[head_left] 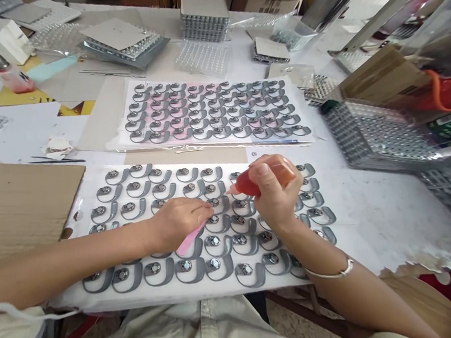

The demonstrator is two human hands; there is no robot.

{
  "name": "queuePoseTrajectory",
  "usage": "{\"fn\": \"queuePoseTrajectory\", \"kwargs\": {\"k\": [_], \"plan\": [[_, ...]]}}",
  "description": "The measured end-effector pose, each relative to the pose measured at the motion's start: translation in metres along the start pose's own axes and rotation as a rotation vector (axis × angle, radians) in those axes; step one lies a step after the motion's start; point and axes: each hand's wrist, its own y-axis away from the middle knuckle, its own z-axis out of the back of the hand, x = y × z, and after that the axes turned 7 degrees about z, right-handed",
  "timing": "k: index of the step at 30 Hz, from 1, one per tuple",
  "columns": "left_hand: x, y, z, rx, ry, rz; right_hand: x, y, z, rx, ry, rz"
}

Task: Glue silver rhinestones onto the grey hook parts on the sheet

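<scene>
A white sheet (356, 215) in front of me carries rows of several grey curved metal parts (151, 273), each with a small round silver piece. My right hand (277, 196) is closed round a small squeeze bottle of red liquid (264, 179), its nozzle pointing left and down at a part in the middle rows. My left hand (180, 220) rests on the sheet with its fingers pinched on a pink flat tool (190, 239), fingertips right beside the nozzle.
A second sheet (214, 109) of the same parts lies behind. Brown cardboard (19, 205) lies at left, clear blister trays (380, 134) at right, stacked trays (204, 21) and another bottle (10, 74) at the back. Tweezers (57, 160) lie near the cardboard.
</scene>
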Motion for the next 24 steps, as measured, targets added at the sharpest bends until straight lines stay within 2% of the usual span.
{"fn": "queuePoseTrajectory", "kwargs": {"k": [9,17,24], "plan": [[-0.008,-0.003,0.001,-0.023,-0.113,-0.072,-0.005,0.010,-0.006,0.058,-0.029,0.078],[-0.013,-0.004,-0.002,0.075,-0.252,-0.086,-0.011,0.015,-0.004,0.074,0.007,0.060],[-0.018,-0.002,-0.003,0.101,-0.373,-0.169,-0.010,0.014,-0.005,0.105,0.011,0.086]]}}
